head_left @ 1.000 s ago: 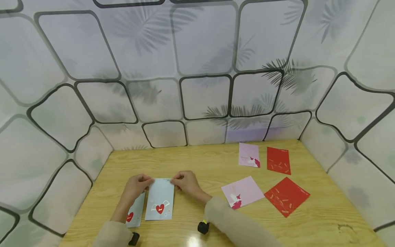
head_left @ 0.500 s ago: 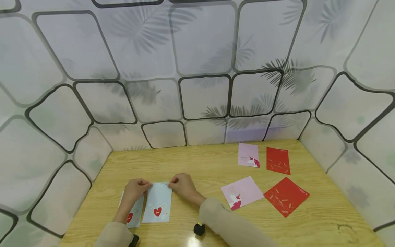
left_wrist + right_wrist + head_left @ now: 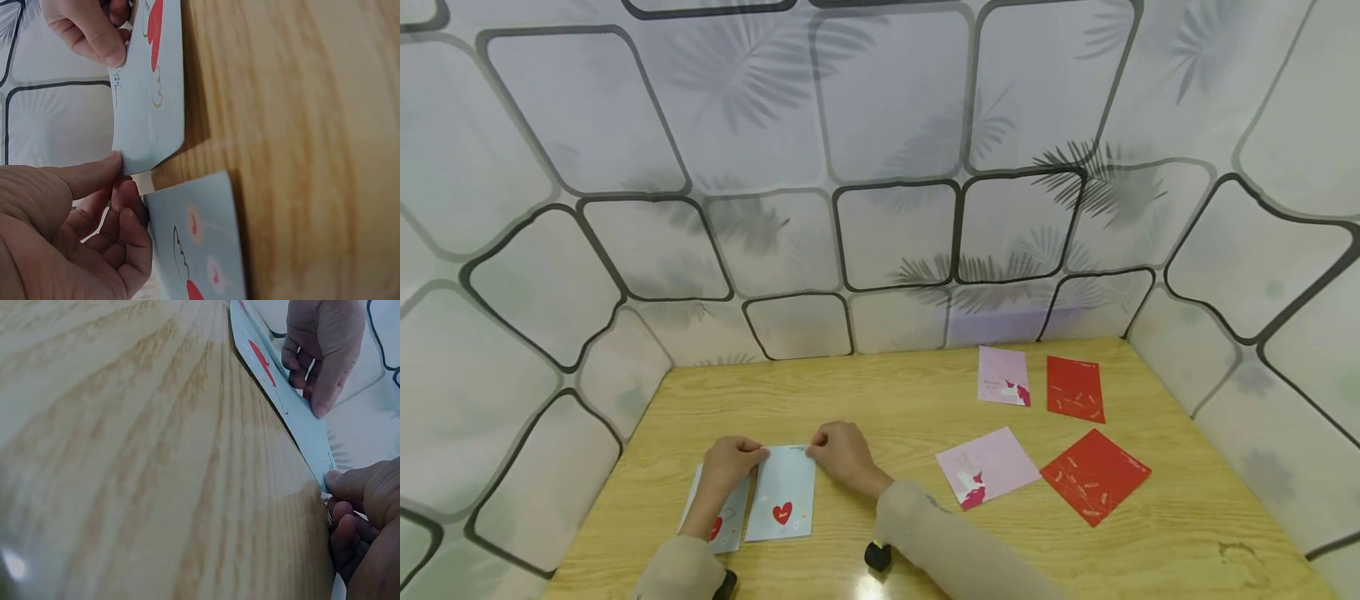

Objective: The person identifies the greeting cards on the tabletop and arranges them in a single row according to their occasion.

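Note:
A light blue card point(image 3: 782, 483) with a red winged heart lies at the left of the table, its far edge slightly raised. My left hand point(image 3: 728, 467) pinches its far left corner between thumb and fingers. The far right corner is pinched by my right hand point(image 3: 844, 458), as the right wrist view also shows at the card point(image 3: 300, 412). Beside it to the left is a second light blue card point(image 3: 728, 533), also with a red heart. My left hand and forearm partly hide that one; the left wrist view shows the second card point(image 3: 200, 231) apart from the held one.
To the right lie two pink cards, one farther back point(image 3: 1000, 371) and one nearer point(image 3: 985, 467). Two red cards, a far one point(image 3: 1075, 387) and a turned one point(image 3: 1096, 477), lie beyond them. A patterned curtain point(image 3: 895, 242) closes off the wooden table's point(image 3: 880, 392) back.
Both hands have shifted slightly left and toward the body with the held card. Its far edge has come down closer to the table. The pink and red cards stay put.

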A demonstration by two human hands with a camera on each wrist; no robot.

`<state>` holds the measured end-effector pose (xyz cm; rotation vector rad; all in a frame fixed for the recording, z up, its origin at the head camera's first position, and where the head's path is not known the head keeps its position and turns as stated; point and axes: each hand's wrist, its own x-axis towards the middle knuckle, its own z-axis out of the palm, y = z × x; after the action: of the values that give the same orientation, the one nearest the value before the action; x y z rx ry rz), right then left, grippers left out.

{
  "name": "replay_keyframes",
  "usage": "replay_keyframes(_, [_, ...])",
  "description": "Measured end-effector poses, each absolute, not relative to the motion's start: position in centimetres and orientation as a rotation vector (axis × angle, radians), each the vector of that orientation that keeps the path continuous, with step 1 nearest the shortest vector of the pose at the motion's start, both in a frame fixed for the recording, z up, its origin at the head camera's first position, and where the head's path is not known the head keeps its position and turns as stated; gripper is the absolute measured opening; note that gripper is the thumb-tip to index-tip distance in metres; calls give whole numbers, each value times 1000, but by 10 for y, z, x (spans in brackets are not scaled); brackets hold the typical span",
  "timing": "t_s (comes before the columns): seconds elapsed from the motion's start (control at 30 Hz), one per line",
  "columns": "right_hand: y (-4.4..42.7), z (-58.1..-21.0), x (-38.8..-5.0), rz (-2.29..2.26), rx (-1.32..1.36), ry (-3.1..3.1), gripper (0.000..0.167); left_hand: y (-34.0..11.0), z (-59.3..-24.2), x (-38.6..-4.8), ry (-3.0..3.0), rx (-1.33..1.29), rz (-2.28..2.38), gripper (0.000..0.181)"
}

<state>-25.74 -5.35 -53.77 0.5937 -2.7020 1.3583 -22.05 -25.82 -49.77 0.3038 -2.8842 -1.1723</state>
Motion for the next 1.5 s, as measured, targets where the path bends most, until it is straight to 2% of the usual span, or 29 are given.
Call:
replay_keyframes(0.53, [-55,-535,-252,1160,599,-2740,10,-259,-503,-222,-2900,345,-1185,15])
replay_keyframes(1.2, [-55,-537,-252,1134,605,-2763,12,-259,-505,-226,-2943,343,-1134,15])
replay_keyframes(1.5, [-49,-538,-254,1369,594,-2736,18,-260,-499,-224,-2951,321,-1151,19])
